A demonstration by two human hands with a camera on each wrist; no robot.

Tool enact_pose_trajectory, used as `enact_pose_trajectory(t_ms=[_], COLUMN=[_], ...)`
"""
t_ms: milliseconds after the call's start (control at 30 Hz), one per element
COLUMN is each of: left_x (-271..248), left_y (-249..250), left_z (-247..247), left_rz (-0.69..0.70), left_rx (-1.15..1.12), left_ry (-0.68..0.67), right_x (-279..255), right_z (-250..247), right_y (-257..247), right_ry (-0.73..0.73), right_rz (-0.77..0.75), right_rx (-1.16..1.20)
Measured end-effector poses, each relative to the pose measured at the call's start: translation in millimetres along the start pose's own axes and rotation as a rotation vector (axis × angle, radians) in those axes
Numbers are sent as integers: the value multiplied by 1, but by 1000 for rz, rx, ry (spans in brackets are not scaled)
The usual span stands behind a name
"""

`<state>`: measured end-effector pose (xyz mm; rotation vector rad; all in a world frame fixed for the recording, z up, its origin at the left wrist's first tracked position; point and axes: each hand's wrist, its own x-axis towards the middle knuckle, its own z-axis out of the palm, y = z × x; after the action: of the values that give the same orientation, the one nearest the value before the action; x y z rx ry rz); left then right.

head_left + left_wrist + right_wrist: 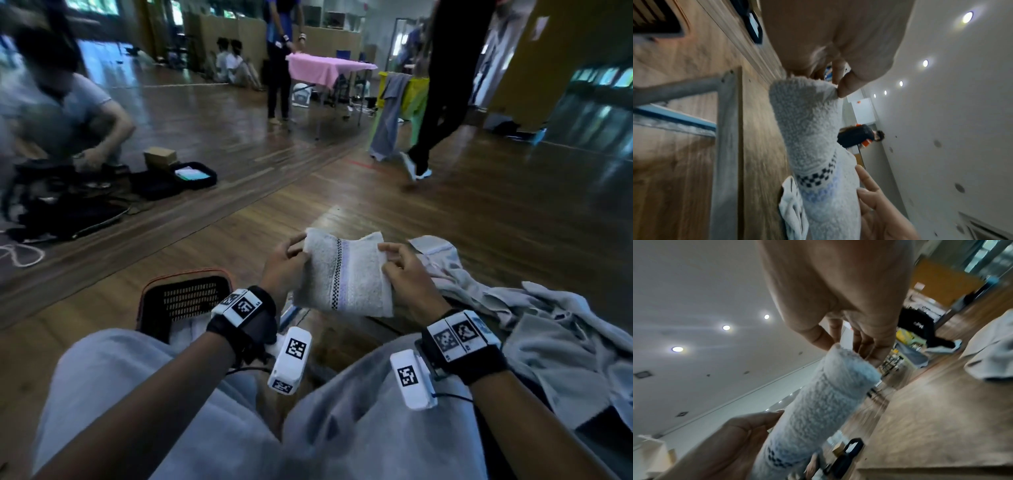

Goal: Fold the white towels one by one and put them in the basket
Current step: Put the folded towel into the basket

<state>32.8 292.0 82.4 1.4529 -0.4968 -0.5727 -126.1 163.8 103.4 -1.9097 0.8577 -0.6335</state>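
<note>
In the head view, a folded white towel (342, 274) with a checkered stripe is being held up above the lap, its left edge being pinched by the left hand (284, 263) and its right edge by the right hand (406, 274). The basket (185, 298) is being seen at eight o'clock of the towel, on the floor, and a heap of unfolded towels (548, 329) at four o'clock. In the left wrist view, the towel's corner is being gripped between thumb and fingers (846, 87). In the right wrist view, the opposite end is being pinched by curled fingers (869, 344).
</note>
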Motion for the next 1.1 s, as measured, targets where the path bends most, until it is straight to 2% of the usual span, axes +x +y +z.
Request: enact_pose_trajectory(t_ms=[333, 500, 600, 767, 967, 1100], left_x=[-33, -58, -56, -31, 22, 63], left_y=[-9, -10, -17, -50, -133, -207], left_z=[-138, -187, -210, -240, -270, -286], left_rz=[47, 15, -14, -75, -334, -504], left_rx=[-5, -20, -35, -5, 102, 280], left_ry=[436, 561, 585, 599, 598, 553], right_x=[23, 16, 19, 31, 53, 70], right_z=[142, 196, 223, 268, 340, 396], right_y=[-45, -63, -66, -48, 18, 74], right_ry=[-454, -616, -645, -652, -711, -743], right_rz=[-85, -121, -154, -128, 25, 129], right_rx=[161, 131, 105, 58, -128, -236])
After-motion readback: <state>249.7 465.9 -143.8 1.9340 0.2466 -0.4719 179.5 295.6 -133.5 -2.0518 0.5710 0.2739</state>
